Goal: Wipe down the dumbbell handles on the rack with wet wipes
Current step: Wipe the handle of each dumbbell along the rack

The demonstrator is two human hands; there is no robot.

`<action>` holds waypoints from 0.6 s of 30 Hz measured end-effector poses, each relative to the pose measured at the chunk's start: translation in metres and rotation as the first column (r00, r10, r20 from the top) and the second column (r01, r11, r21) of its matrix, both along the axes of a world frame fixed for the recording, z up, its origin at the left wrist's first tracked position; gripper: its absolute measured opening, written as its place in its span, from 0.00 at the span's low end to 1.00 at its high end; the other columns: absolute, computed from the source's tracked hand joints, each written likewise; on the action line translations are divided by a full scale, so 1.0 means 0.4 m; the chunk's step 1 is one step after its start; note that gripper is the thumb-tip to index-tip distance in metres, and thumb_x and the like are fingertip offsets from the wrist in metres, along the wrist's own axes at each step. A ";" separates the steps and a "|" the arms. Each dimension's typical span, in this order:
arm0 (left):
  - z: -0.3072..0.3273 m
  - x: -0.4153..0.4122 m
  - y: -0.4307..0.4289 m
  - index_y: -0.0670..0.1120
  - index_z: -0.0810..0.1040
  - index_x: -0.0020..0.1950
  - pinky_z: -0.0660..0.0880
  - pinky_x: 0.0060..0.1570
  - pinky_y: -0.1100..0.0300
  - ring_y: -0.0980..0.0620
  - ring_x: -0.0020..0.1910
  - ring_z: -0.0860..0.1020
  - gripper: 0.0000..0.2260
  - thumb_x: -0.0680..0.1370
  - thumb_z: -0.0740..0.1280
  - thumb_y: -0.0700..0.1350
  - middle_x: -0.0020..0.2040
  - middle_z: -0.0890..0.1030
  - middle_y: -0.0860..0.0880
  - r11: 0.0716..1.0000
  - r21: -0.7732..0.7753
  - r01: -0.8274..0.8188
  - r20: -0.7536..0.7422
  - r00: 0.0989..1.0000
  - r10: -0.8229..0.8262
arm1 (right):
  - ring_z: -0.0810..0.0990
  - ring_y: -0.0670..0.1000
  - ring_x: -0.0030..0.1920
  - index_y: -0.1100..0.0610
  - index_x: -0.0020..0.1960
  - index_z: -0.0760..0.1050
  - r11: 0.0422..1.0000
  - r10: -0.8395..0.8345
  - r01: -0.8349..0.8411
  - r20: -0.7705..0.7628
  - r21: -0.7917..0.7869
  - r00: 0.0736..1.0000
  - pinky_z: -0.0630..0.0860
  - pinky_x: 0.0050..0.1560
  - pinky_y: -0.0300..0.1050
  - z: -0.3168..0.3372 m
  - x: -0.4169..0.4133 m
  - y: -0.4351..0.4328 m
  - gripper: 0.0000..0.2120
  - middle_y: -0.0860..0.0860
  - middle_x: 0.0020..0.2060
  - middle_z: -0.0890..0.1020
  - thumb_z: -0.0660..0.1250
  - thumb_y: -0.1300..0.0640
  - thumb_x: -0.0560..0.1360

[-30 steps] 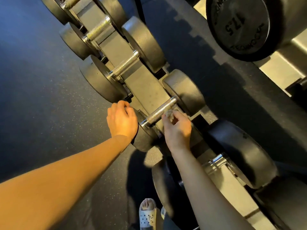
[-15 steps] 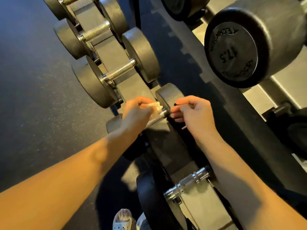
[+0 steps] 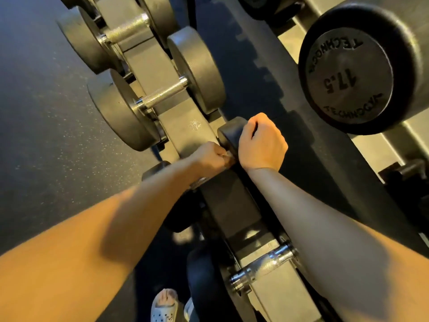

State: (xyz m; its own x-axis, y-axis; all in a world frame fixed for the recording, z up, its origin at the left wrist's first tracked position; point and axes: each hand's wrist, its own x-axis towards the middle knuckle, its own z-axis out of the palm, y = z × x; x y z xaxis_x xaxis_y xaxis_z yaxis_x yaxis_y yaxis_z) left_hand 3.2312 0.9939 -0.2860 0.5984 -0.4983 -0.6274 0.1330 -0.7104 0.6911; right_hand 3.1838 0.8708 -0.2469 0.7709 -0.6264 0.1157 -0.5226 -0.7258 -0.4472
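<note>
Since half a second ago both hands have shifted. The left hand (image 3: 212,156) has closed over the dumbbell handle (image 3: 198,182), hiding the wet wipe that was showing, and the right hand (image 3: 262,145) has gone from pinching at the bar's end to sitting on the dumbbell head (image 3: 228,133).

Furthest left, up the rack (image 3: 192,126), the next handle (image 3: 162,94) lies bare in its saddle. The left fingers are clenched round the handle being wiped, and only a short knurled stretch shows under the wrist. The wipe is presumably inside the fist, though it cannot be made out. Just beside it, the right fingers curl over the rim of the far head, seemingly to steady it. At far right, well apart, a 17.5 dumbbell (image 3: 348,77) sits on the upper tier.

The step in hand looks like the wiping stroke itself. To do it well, the person should keep the head braced so the bar cannot roll. The fist should twist as it slides from collar to collar, so the underside gets wiped too. Knurling likely snags a thin wipe, so firm, even pressure suits better than hard dragging.
</note>
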 end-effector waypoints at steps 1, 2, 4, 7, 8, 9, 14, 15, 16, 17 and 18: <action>0.005 0.029 0.004 0.44 0.85 0.54 0.79 0.53 0.52 0.49 0.51 0.83 0.11 0.82 0.66 0.48 0.49 0.86 0.45 1.000 -0.006 0.018 -0.196 0.980 -0.019 | 0.75 0.44 0.38 0.47 0.45 0.72 1.000 0.004 -0.004 -0.002 -0.006 1.000 0.59 0.35 0.29 0.000 0.002 0.001 0.09 0.44 0.38 0.76 0.58 0.51 0.84; 0.010 0.050 0.011 0.43 0.84 0.58 0.77 0.55 0.54 0.49 0.52 0.83 0.13 0.84 0.63 0.48 0.52 0.87 0.45 0.999 -0.044 0.026 -0.397 0.917 -0.041 | 0.75 0.44 0.37 0.47 0.45 0.71 1.000 0.007 -0.007 -0.005 -0.016 1.000 0.60 0.35 0.30 -0.001 0.003 0.002 0.09 0.44 0.38 0.76 0.58 0.51 0.84; 0.008 0.072 0.022 0.41 0.81 0.64 0.75 0.58 0.54 0.48 0.56 0.83 0.17 0.85 0.58 0.48 0.57 0.86 0.45 0.989 -0.148 0.031 -0.583 0.805 -0.112 | 0.75 0.45 0.37 0.49 0.46 0.72 0.999 0.021 -0.021 0.002 -0.040 1.000 0.65 0.34 0.32 -0.006 0.003 0.004 0.10 0.44 0.38 0.76 0.57 0.50 0.84; 0.004 0.059 0.007 0.45 0.83 0.59 0.75 0.56 0.56 0.50 0.52 0.83 0.16 0.86 0.60 0.51 0.51 0.86 0.48 0.987 -0.059 0.148 -0.334 0.929 -0.159 | 0.77 0.46 0.37 0.52 0.48 0.76 0.998 0.046 -0.043 0.058 -0.048 0.997 0.76 0.37 0.41 -0.016 0.000 0.002 0.11 0.46 0.38 0.78 0.58 0.51 0.84; 0.007 0.039 0.007 0.46 0.83 0.56 0.75 0.54 0.56 0.50 0.49 0.82 0.14 0.85 0.60 0.52 0.48 0.85 0.50 0.976 0.021 0.217 -0.106 0.971 -0.214 | 0.77 0.46 0.36 0.53 0.48 0.76 0.997 0.057 -0.053 0.077 -0.053 0.995 0.77 0.37 0.42 -0.020 -0.002 0.002 0.11 0.46 0.37 0.78 0.58 0.52 0.83; -0.004 0.014 0.013 0.47 0.83 0.56 0.75 0.52 0.56 0.50 0.47 0.81 0.13 0.85 0.61 0.52 0.47 0.83 0.51 0.962 0.105 0.252 0.152 0.952 -0.266 | 0.77 0.46 0.36 0.53 0.47 0.76 0.997 0.062 -0.057 0.091 -0.059 0.994 0.78 0.37 0.43 -0.021 -0.002 0.001 0.11 0.47 0.37 0.78 0.58 0.52 0.83; -0.023 -0.149 0.078 0.41 0.76 0.72 0.74 0.69 0.48 0.42 0.69 0.76 0.19 0.81 0.66 0.42 0.69 0.79 0.41 0.953 0.185 0.242 0.725 0.621 -0.298 | 0.76 0.47 0.34 0.54 0.46 0.74 0.996 0.057 -0.052 0.090 -0.067 0.994 0.78 0.34 0.46 -0.023 -0.003 -0.001 0.10 0.48 0.35 0.77 0.58 0.54 0.83; -0.015 -0.162 0.081 0.41 0.75 0.73 0.71 0.72 0.48 0.43 0.72 0.74 0.20 0.81 0.66 0.41 0.71 0.77 0.41 0.955 0.171 0.242 0.736 0.614 -0.287 | 0.76 0.46 0.34 0.53 0.46 0.74 0.996 0.058 -0.052 0.087 -0.067 0.995 0.77 0.35 0.45 -0.023 -0.004 -0.002 0.10 0.47 0.35 0.77 0.59 0.54 0.83; -0.001 -0.161 0.081 0.41 0.76 0.72 0.71 0.72 0.48 0.43 0.72 0.74 0.19 0.81 0.66 0.40 0.71 0.78 0.42 0.965 0.129 0.226 0.740 0.626 -0.246 | 0.76 0.46 0.34 0.53 0.46 0.74 0.997 0.057 -0.051 0.085 -0.065 0.995 0.78 0.35 0.44 -0.023 -0.004 -0.003 0.09 0.47 0.36 0.77 0.59 0.54 0.83; 0.004 -0.149 0.079 0.42 0.78 0.70 0.73 0.70 0.49 0.44 0.68 0.77 0.17 0.81 0.67 0.39 0.67 0.80 0.42 0.977 0.070 0.199 0.740 0.647 -0.185 | 0.76 0.46 0.34 0.53 0.47 0.74 0.997 0.053 -0.049 0.084 -0.058 0.995 0.78 0.36 0.44 -0.023 -0.003 -0.003 0.09 0.47 0.36 0.77 0.59 0.53 0.83; 0.010 -0.131 0.075 0.44 0.80 0.67 0.76 0.66 0.50 0.45 0.64 0.79 0.15 0.80 0.68 0.39 0.62 0.83 0.44 0.986 0.017 0.169 0.730 0.671 -0.127 | 0.76 0.47 0.35 0.53 0.47 0.74 0.998 0.049 -0.045 0.082 -0.046 0.995 0.78 0.36 0.43 -0.025 -0.003 -0.003 0.09 0.47 0.36 0.77 0.59 0.53 0.83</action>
State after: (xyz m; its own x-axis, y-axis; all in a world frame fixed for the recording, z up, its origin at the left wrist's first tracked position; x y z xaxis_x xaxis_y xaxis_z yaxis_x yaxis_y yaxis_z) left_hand 3.1788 1.0241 -0.2820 0.7705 -0.6375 0.0001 -0.5294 -0.6398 0.5572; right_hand 3.1826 0.8697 -0.2567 0.7859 -0.5826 0.2071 -0.4500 -0.7687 -0.4546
